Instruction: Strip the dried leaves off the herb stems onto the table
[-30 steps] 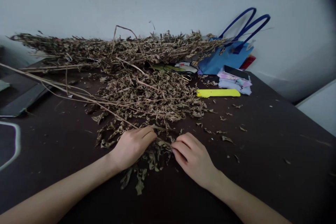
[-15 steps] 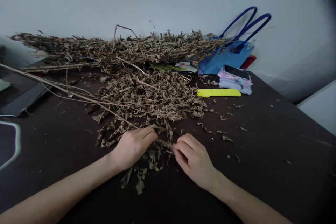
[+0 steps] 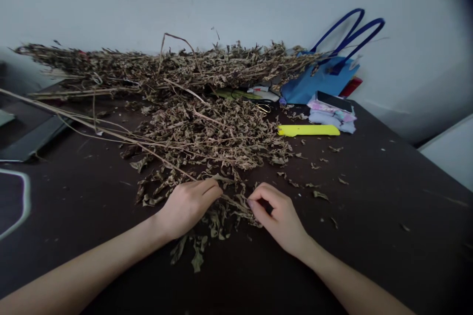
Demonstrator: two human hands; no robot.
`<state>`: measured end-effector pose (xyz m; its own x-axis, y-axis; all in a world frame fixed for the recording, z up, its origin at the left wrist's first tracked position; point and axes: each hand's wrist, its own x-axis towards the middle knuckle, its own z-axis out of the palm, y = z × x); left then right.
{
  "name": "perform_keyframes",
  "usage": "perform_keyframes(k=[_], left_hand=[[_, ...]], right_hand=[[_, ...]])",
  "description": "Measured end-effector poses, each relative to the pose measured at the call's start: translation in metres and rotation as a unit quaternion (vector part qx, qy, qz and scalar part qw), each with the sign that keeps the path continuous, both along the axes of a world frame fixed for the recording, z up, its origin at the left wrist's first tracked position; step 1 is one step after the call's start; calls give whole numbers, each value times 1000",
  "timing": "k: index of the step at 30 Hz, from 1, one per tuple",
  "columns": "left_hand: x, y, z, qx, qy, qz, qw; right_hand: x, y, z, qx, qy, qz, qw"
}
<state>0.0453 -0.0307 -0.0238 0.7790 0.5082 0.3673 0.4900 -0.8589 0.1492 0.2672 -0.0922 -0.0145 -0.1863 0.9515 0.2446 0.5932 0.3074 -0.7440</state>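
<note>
Brown, dry and slender, a long stalk (image 3: 88, 126) enters at the far left and slants over the counter (image 3: 369, 197) to the left hand (image 3: 186, 206), whose fingers (image 3: 211, 191) are bunched together, pinching it. Seemingly light and stiff, it would probably snap if bent hard; its bare stretch looks the surest hold. What looks like its leafy end (image 3: 236, 203) emerges between the hands, curled and papery, likely to crumble under pressure. The right hand (image 3: 279, 214) bends thumb and forefinger into a ring, their tips meeting at that end and seemingly pinching it.

From the left again: a smooth, pale rim (image 3: 26, 197) with a bent corner, then a flat, dark slab (image 3: 33, 140). A shaggy, dried bundle (image 3: 177, 66) lies along the wall (image 3: 221, 0); in front spreads a crinkled leaf heap (image 3: 207, 133). Gold-edged scissor loops (image 3: 263, 111) show near a straight, yellow strip (image 3: 308, 130). Then come a blue bag (image 3: 306, 83) with looped handles (image 3: 380, 23) and a glossy phone (image 3: 334, 101) on a pastel wad (image 3: 328, 118), perhaps cloth.
</note>
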Motion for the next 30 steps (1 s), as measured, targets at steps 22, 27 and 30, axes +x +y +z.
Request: perform_keyframes(k=[22,27,30], left_hand=[[-3,4,4,25,-3,11,1000],[-2,3,4,29,-21,10,999],[0,1,7,45,-37,11,998]], right_hand=[[13,1,14,79,-217,107,967],[11,0,9,86,-207,99,970],[10,0,9,103,-202,96,969]])
